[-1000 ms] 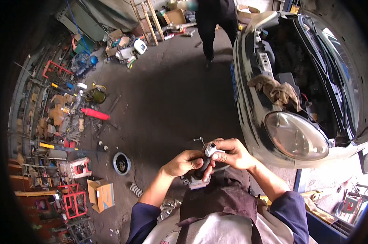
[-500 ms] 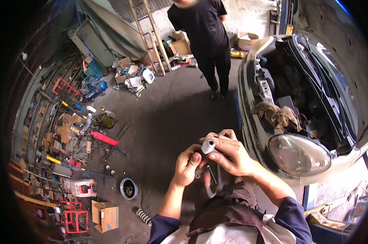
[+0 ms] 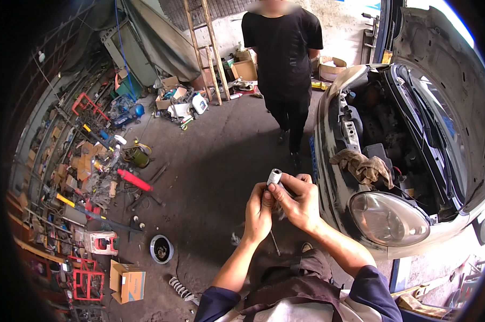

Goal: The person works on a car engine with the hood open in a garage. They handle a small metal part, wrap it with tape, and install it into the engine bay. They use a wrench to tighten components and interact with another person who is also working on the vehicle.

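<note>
In front of my body both hands are raised and close together around a short silver socket, its dark round hole facing up. My left hand is closed round its lower part, thumb along the side. With thumb and fingers my right hand pinches it from the other side. A thin metal rod shows below my hands; whether it joins the socket is hidden by my fingers.
At right stands a car with its hood up and a rag on its front edge. A person in black stands ahead. Tools and parts crowd the left side. A metal basin, a coil spring and a cardboard box lie nearby.
The socket has turned more upright and my hands have risen slightly. The reddish, curved item below my hands is out of sight; the thin rod shows there. The person ahead appears lower in view.
</note>
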Demonstrator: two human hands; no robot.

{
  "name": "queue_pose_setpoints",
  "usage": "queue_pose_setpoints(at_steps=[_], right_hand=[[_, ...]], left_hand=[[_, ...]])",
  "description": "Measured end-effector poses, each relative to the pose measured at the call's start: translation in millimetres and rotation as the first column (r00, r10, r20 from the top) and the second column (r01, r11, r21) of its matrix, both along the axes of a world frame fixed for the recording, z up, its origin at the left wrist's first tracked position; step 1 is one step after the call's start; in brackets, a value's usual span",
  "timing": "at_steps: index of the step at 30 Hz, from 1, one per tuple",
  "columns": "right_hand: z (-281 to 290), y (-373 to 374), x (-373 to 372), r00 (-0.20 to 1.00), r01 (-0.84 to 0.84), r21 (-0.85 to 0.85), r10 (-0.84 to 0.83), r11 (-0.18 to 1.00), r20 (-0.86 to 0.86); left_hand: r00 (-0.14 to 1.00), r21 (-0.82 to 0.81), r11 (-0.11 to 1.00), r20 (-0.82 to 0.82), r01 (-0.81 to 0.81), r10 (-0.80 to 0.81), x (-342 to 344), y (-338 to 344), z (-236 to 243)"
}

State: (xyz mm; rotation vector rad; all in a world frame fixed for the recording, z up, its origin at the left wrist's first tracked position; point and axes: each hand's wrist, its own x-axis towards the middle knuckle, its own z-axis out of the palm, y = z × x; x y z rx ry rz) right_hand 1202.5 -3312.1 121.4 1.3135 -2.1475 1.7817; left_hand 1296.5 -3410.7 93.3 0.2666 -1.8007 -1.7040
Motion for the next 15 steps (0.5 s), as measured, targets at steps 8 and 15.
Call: queue_pose_setpoints(at_steps=[8, 15], right_hand=[[7.4, 11.5, -33.7, 0.808, -0.574, -0.13, 0.585, 0.809, 0.071], [3.2, 8.7, -15.5, 0.923, -0.191, -0.093, 0.211, 0.977, 0.323]], left_hand=[[0.522, 0.592, 0.299, -0.248, 0.749, -0.816, 19.0, -44.2, 19.8], [0.938, 0.071, 0.953, 0.169, 0.295, -0.303, 11.7, -29.0, 19.3]])
